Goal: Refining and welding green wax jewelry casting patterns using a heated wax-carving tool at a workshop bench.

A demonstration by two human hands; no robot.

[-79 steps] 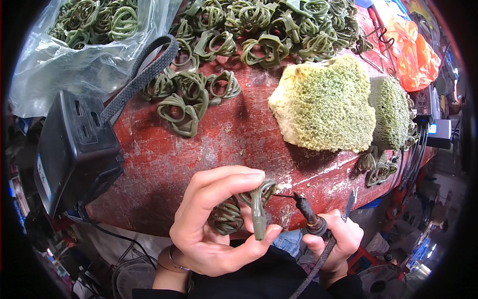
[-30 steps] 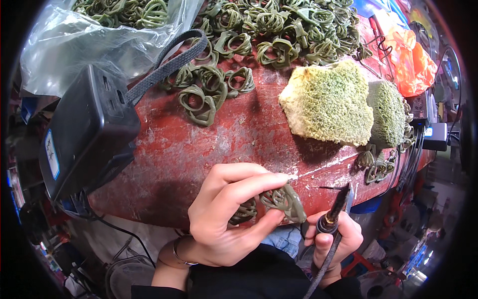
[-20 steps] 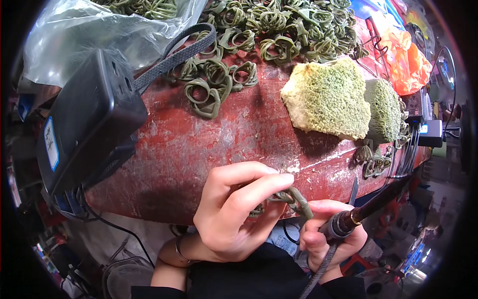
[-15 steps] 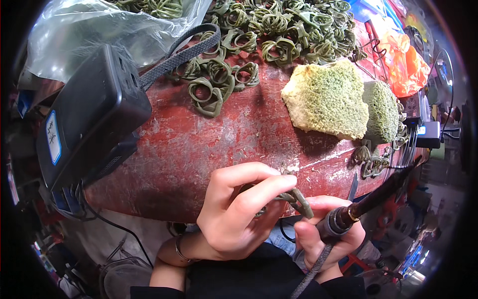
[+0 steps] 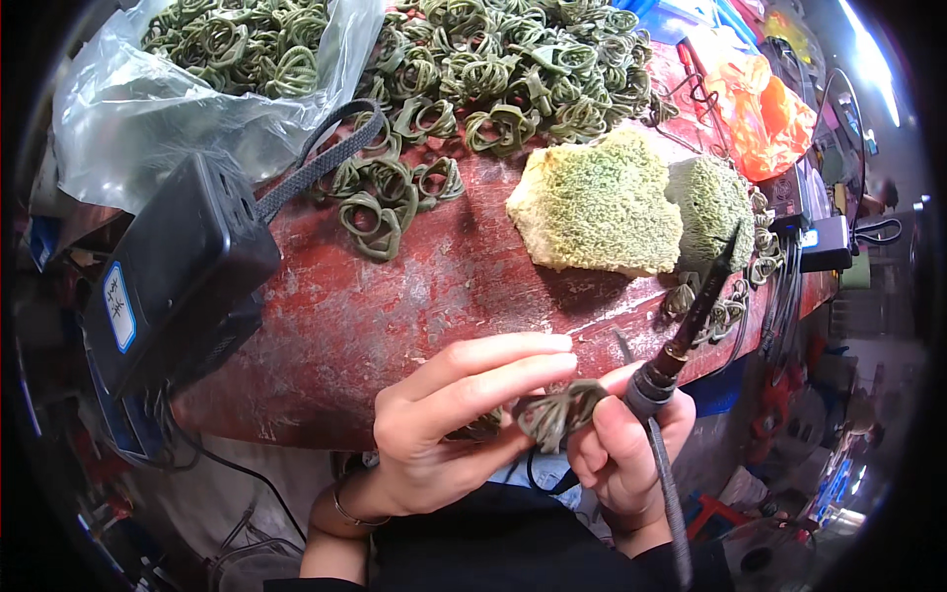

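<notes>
My left hand [image 5: 434,424] is half curled around a small bundle of dark green looped cord, its upper fingers stretched over it. More green loops [image 5: 480,427] show in that palm. Between my hands is a looped cord piece [image 5: 554,416], somewhat blurred, its right end pinched by the thumb and forefinger of my right hand [image 5: 636,459]. That same hand grips a dark, pen-shaped tool like a soldering iron [image 5: 698,316], its pointed tip up and to the right. A grey braided cable [image 5: 671,503] runs down from the tool. The tool's tip appears in front of a green sponge block.
A worn red table [image 5: 395,316] carries a heap of green looped pieces [image 5: 493,59], a clear plastic bag [image 5: 128,118] of more, a yellow-green sponge [image 5: 597,202] and a green block [image 5: 708,207]. A black box [image 5: 187,276] stands left; an orange bag [image 5: 764,113] lies right.
My right hand has turned the tool more upright. The cord piece between my hands has been turned and now shows its loops. The whole view has shifted, so the table's things sit farther left.
</notes>
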